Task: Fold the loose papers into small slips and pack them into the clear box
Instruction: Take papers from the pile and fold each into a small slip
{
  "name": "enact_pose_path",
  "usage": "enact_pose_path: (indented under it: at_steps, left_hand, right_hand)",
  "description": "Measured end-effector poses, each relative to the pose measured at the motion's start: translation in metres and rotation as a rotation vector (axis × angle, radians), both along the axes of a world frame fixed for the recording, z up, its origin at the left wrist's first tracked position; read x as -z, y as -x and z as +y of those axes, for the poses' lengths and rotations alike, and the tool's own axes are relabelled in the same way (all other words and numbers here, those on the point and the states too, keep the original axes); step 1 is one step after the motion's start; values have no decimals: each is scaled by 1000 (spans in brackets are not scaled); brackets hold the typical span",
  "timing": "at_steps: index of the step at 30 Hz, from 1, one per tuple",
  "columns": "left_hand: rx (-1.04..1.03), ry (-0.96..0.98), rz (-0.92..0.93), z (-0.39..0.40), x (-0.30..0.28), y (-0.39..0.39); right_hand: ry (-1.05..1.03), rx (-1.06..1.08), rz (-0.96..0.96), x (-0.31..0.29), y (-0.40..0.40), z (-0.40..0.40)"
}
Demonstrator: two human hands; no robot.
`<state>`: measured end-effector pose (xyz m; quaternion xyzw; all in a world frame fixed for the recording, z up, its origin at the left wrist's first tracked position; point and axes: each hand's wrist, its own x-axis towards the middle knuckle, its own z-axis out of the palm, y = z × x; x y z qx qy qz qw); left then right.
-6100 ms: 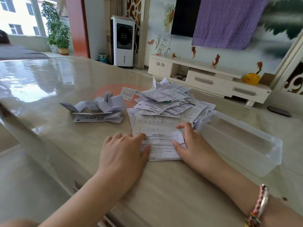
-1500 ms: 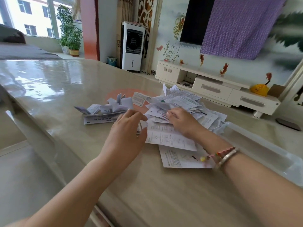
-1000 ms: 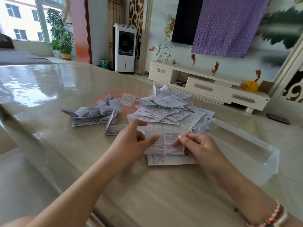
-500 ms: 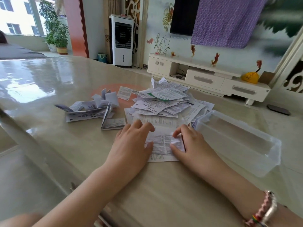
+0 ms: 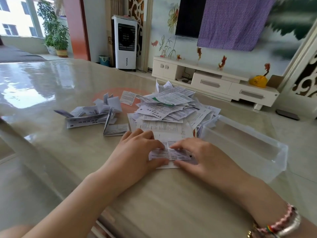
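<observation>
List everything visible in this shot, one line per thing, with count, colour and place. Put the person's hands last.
paper being folded: one, white printed, near table edge under both hands
loose papers: one heap, white printed, table centre
folded slips: one cluster, white, left of heap
clear box: one, transparent, right of heap, no slips visible inside
table: one, glossy beige
air cooler: one, white, far wall
TV cabinet: one, cream, far wall
purple cloth: one, draped over dark screen
potted plant: green, by window
left hand: presses paper's left end
right hand: presses paper's right end, bracelets on wrist
</observation>
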<state>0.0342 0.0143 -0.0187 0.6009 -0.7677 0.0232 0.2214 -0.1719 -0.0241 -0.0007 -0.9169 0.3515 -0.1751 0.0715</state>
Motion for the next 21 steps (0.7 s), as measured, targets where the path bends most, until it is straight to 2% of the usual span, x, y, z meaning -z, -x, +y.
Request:
enact_pose_path:
  at_steps: [5, 8, 11, 16, 21]
  left_hand:
    - [44, 64, 22, 2, 2, -3]
    - [35, 90, 98, 1, 5, -3]
    - [0, 81, 219, -1, 6, -2]
    - [-44, 5, 348, -6, 6, -2]
    - [-160, -42, 377, -11, 5, 1]
  right_hand:
    - [39, -5, -5, 0, 1, 0]
    - [36, 47, -109, 1, -1, 0]
    - [-41, 122, -238, 2, -3, -1]
    - [-183, 228, -308, 6, -8, -9]
    - [-135, 316, -217, 14, -15, -16]
